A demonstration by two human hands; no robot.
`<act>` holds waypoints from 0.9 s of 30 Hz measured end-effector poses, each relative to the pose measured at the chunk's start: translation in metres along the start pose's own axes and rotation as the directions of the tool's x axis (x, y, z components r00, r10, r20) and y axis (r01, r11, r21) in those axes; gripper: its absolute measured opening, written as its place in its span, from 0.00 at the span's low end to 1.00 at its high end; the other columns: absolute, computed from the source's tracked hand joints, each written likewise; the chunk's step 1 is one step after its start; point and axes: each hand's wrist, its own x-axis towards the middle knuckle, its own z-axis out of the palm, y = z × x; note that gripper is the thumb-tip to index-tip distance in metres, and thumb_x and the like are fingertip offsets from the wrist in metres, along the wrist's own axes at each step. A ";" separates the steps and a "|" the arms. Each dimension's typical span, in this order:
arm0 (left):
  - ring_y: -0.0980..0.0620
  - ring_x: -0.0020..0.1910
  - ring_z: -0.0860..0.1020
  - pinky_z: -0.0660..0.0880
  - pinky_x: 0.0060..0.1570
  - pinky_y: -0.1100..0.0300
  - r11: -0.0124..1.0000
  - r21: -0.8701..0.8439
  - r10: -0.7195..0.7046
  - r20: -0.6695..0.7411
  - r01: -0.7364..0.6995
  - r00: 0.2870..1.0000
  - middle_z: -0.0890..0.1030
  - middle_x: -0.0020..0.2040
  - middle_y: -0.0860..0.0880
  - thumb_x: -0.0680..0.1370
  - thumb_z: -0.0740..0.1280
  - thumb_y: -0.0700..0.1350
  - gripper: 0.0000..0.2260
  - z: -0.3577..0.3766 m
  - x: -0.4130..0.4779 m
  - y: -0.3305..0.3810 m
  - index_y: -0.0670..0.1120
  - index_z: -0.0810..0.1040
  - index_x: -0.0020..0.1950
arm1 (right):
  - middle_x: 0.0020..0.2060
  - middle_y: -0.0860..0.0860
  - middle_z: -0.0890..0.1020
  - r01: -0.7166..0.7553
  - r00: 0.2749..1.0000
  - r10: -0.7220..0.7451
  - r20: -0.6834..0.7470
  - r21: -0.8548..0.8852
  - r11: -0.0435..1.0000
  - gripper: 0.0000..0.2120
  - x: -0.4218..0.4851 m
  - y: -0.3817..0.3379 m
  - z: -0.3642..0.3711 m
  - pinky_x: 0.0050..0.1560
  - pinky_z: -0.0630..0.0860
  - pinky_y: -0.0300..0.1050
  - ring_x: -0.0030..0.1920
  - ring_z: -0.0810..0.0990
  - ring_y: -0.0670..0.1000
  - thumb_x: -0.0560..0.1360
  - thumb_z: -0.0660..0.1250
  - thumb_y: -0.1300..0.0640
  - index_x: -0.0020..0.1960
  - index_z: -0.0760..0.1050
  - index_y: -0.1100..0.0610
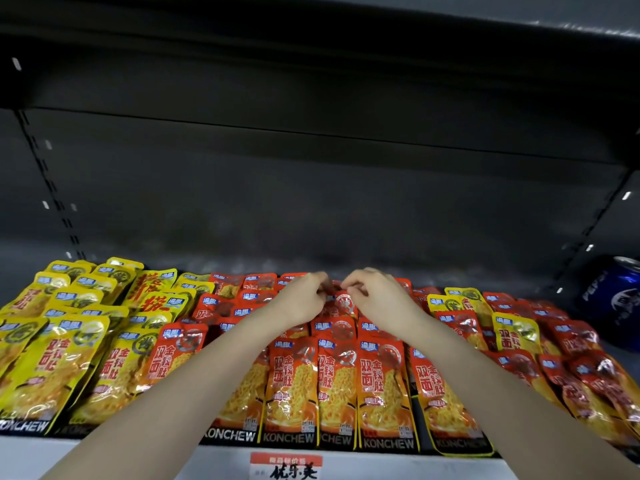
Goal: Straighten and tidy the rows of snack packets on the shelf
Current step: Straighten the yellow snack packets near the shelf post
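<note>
Both hands are at the back of the centre red row. Left hand (300,299) and right hand (379,299) have fingers curled, each pinching a top corner of the rear red glossy plastic snack packet (343,303). The packet sits right between the fingertips, touching both. Its long axis runs front-to-back, in line with the forearms, and its top edge spans hand to hand. Neither hand is nearer; the grip looks symmetric. The rest of the row lies under the wrists, toward the white shelf edge (225,459). Judgement: next is a square-up. Pull evenly, or the packet skews into the neighbouring column.
</note>
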 end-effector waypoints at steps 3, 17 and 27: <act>0.50 0.59 0.76 0.74 0.57 0.60 1.000 0.008 -0.009 0.023 0.009 1.000 0.78 0.61 0.46 0.80 0.57 0.37 0.14 -0.002 0.000 -0.001 0.45 0.75 0.62 | 0.57 0.50 0.78 -0.054 0.997 0.056 0.049 -0.050 0.997 0.12 0.012 0.008 0.004 0.50 0.71 0.36 0.55 0.78 0.48 0.80 0.58 0.57 0.59 0.78 0.54; 0.49 0.53 0.79 0.78 0.53 0.54 0.996 -0.028 -0.086 0.039 0.088 0.995 0.81 0.57 0.45 0.79 0.55 0.35 0.16 -0.001 0.010 0.001 0.44 0.79 0.60 | 0.53 0.52 0.79 -0.018 0.974 0.054 0.218 -0.165 0.986 0.16 0.023 0.013 0.018 0.58 0.74 0.51 0.59 0.74 0.53 0.81 0.56 0.48 0.57 0.77 0.55; 0.49 0.62 0.75 0.72 0.62 0.56 0.990 -0.102 -0.109 -0.084 0.101 0.990 0.78 0.62 0.45 0.77 0.56 0.31 0.18 0.005 0.013 0.002 0.42 0.77 0.62 | 0.58 0.52 0.77 -0.006 0.987 0.017 0.160 -0.068 0.998 0.16 0.014 0.018 0.016 0.60 0.73 0.46 0.60 0.74 0.51 0.81 0.56 0.50 0.61 0.76 0.55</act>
